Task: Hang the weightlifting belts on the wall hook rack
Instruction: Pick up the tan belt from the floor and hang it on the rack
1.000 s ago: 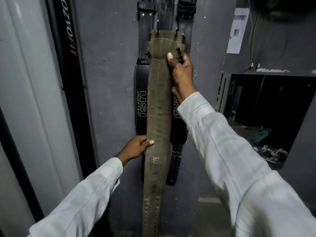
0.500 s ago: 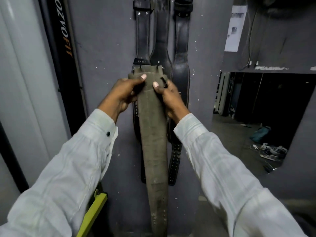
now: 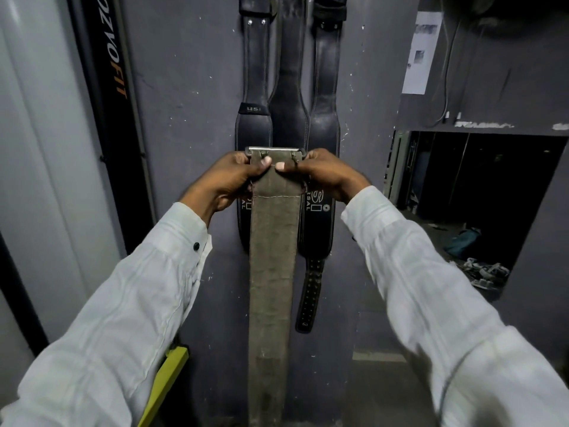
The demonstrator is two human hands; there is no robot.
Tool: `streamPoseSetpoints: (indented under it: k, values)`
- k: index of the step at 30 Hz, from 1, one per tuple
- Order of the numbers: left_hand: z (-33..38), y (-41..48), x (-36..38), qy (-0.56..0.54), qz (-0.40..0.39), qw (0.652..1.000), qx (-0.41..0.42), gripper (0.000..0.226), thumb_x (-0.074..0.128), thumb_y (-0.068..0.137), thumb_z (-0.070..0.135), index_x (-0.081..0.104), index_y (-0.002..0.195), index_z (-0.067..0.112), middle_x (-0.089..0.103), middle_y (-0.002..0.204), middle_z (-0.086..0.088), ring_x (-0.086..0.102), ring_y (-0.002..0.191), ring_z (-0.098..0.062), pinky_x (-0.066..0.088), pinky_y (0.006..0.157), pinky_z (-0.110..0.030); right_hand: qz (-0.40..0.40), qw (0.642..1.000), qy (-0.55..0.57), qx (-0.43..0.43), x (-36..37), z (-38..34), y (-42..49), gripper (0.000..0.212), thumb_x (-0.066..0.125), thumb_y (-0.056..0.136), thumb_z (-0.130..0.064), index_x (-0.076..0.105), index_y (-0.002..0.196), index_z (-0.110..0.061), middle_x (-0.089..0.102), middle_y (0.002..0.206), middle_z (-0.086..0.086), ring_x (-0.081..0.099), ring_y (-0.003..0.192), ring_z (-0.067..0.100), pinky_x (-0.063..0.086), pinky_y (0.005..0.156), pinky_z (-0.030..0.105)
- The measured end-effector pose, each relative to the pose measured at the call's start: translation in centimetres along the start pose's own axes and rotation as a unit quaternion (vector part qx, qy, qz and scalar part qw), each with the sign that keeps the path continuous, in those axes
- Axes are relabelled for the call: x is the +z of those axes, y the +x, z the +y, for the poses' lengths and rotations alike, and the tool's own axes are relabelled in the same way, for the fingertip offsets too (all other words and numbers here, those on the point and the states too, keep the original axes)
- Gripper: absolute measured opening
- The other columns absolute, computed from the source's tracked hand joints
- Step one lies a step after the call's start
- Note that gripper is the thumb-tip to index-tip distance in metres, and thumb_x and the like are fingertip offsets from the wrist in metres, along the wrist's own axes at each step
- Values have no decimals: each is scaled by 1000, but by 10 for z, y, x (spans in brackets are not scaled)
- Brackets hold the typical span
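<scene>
Two white sleeves are reaching in from the bottom corners toward the olive belt, which is hanging straight down in the middle, in front of the wall. Left of the belt's lower end, a yellow bar is poking out from under the left sleeve.

The left hand is gripping the belt's top left corner, fingers curled behind the edge and thumb pressing on the front face. The right hand is gripping the top right corner the same way, its thumb lying almost against the left thumb. Between and just above the hands, the belt's metal buckle bar is showing along its top edge.

Directly behind the olive belt, three black belts are hanging side by side on the grey wall, their tops running out of view above. The olive belt is covering their lower middle; white lettering is peeking out on either side of it, and a perforated black strap end is dangling just right of it. The hook rack itself is not showing.

Far left of the belt, a black panel with orange lettering is standing beside a white surface. Up and right of the belt, a paper sheet is sticking to the wall, and below that a dark opening is showing clutter on the floor.
</scene>
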State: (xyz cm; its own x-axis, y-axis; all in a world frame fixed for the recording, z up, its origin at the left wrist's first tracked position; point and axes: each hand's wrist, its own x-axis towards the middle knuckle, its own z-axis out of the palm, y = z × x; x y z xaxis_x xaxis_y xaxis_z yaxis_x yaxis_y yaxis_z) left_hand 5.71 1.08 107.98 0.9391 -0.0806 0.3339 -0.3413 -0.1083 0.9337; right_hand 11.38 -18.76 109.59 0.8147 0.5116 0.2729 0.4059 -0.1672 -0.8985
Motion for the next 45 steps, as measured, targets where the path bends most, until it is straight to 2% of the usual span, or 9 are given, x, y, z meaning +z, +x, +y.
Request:
streamPoseSetpoints:
  k: [3, 9, 13, 19, 22, 25, 30, 39, 45]
  values:
    - [2, 0, -6, 9, -25, 1000, 0, 22, 60, 95, 28, 67, 108, 12, 72, 91, -3, 69, 79, -14, 56, 75, -33, -23, 1000, -16, 9, -6, -5, -4, 15, 84, 78, -26, 74, 75, -15, 74, 78, 3, 69, 73, 16, 56, 65, 28]
    - [6, -6, -11, 1, -67, 998, 19, 23, 59, 96, 29, 66, 111, 13, 70, 96, -4, 63, 88, -18, 51, 81, -36, 11, 1000, 5, -15, -8, -12, -9, 45, 78, 79, -47, 57, 49, -21, 61, 57, -2, 61, 56, 12, 51, 60, 26]
    - [7, -12, -10, 6, -69, 996, 48, 22, 56, 98, 31, 68, 103, 13, 69, 89, -4, 61, 81, -20, 49, 75, -33, 104, 995, -7, 7, 7, -17, -4, 65, 61, 75, -78, 77, 86, -16, 78, 85, 1, 75, 83, 15, 59, 84, 33]
    - [2, -18, -9, 28, -26, 996, 83, 39, 48, 102, 30, 58, 119, -4, 70, 92, -4, 65, 81, -16, 53, 69, -30, 116, 993, 30, 15, 27, -16, 1, 72, 57, 76, -80, 77, 104, -17, 78, 99, 3, 75, 93, 16, 58, 91, 35]
    - [-6, -19, -16, 57, 12, 995, 86, 50, 48, 101, 38, 52, 123, -7, 65, 93, -9, 61, 78, -18, 50, 66, -31, 64, 997, 34, 20, 24, -15, 4, 56, 56, 89, -65, 75, 101, -13, 78, 96, 4, 74, 88, 18, 58, 82, 32]
    - [-13, -17, -4, 49, 96, 989, 97, 48, 49, 101, 41, 58, 113, -5, 69, 85, -4, 66, 73, -13, 53, 61, -26, 145, 985, -87, -16, 32, -9, 11, 43, 56, 92, -53, 68, 79, -14, 65, 73, 9, 58, 68, 20, 44, 71, 33]
    - [-21, -9, 10, 9, 311, 946, 87, 32, 53, 86, 49, 62, 89, 18, 71, 90, -7, 68, 88, -26, 56, 86, -50, 58, 995, -76, -15, 54, -7, -5, 78, 39, 86, -76, 73, 101, -7, 76, 99, 6, 73, 90, 16, 54, 84, 30]
    - [-31, -9, -2, 72, 329, 927, 164, 20, 52, 97, 40, 60, 98, 22, 69, 89, 1, 67, 86, -21, 55, 81, -38, 190, 979, -74, 24, 75, -4, 24, 77, 46, 70, -80, 73, 87, -10, 75, 88, 9, 70, 89, 32, 56, 90, 50]
    - [-28, -3, -41, 88, 372, 909, 167, 11, 56, 97, 33, 59, 99, 23, 65, 84, 8, 64, 81, -15, 49, 71, -26, 285, 953, -88, -61, 103, -6, 48, 27, 68, 79, -51, 63, 91, -27, 68, 83, -7, 68, 86, 20, 58, 85, 44]
